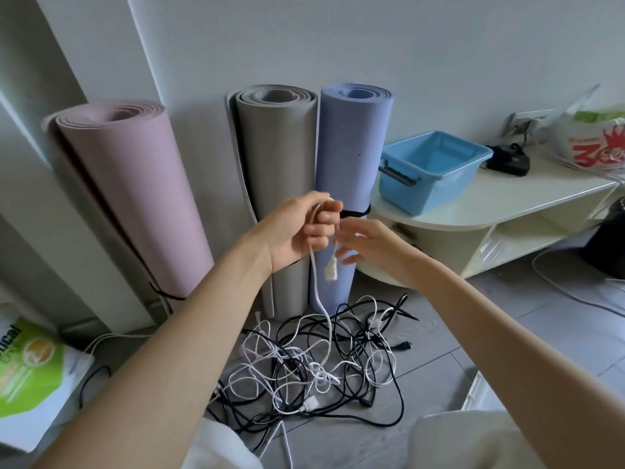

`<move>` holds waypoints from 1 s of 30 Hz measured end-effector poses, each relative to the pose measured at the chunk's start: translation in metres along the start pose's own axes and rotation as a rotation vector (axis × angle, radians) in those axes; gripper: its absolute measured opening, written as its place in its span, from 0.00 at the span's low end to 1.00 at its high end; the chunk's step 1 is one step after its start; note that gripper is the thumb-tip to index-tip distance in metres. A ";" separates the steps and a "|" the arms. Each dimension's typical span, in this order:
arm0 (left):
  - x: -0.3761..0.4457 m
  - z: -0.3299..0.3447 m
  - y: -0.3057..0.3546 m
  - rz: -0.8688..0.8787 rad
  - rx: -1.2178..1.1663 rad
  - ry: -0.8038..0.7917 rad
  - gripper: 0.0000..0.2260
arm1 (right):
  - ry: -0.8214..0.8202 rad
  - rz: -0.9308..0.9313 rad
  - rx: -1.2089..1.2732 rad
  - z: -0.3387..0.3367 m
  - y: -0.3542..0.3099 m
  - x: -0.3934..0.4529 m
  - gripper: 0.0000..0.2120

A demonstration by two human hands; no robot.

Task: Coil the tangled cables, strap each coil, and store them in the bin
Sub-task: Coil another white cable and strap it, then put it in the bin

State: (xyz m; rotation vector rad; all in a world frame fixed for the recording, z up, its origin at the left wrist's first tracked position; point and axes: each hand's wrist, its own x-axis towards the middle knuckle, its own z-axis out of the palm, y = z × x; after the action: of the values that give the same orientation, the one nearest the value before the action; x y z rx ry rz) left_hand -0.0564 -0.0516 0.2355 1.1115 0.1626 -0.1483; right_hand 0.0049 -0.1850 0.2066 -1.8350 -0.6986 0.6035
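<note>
A tangle of black and white cables (314,360) lies on the grey tiled floor in front of me. My left hand (297,228) is raised above it and shut on a white cable (316,289), which runs down into the pile. The cable's white plug end (331,269) dangles just below my fingers. My right hand (368,245) hovers beside the plug with fingers spread, touching or nearly touching the cord. A blue plastic bin (429,170) with a dark handle stands empty on a low white shelf unit (507,201) at the right.
Three rolled mats stand against the wall: pink (135,198), grey (280,157) and blue (351,147). A green and white bag (30,377) lies at the left. A black device (509,159) and a printed plastic bag (595,137) sit on the shelf unit.
</note>
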 end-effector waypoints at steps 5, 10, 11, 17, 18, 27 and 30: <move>0.002 -0.007 0.005 0.167 -0.350 0.095 0.14 | 0.004 0.019 0.304 0.006 0.000 -0.001 0.17; 0.003 -0.006 0.001 0.131 -0.326 0.131 0.13 | -0.144 -0.142 -0.048 0.016 0.002 -0.003 0.10; 0.003 -0.006 0.001 0.128 -0.322 0.121 0.13 | -0.190 -0.179 -0.082 0.018 0.001 -0.004 0.07; 0.003 -0.010 0.002 0.074 -0.188 0.099 0.14 | -0.389 -0.110 -0.291 0.011 0.009 0.000 0.09; 0.003 -0.011 0.001 0.059 -0.163 0.096 0.14 | -0.441 -0.050 -0.343 0.008 0.012 -0.001 0.09; -0.002 0.003 -0.013 -0.175 0.164 -0.075 0.14 | -0.206 0.189 -0.818 -0.017 0.029 0.005 0.25; -0.009 0.004 -0.026 -0.333 0.398 -0.208 0.16 | -0.009 0.126 -0.793 -0.035 0.027 0.008 0.25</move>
State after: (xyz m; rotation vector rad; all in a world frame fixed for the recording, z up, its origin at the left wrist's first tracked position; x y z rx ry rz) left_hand -0.0698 -0.0662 0.2157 1.4503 0.1342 -0.6128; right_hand 0.0392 -0.2098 0.1919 -2.6226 -0.9125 0.4395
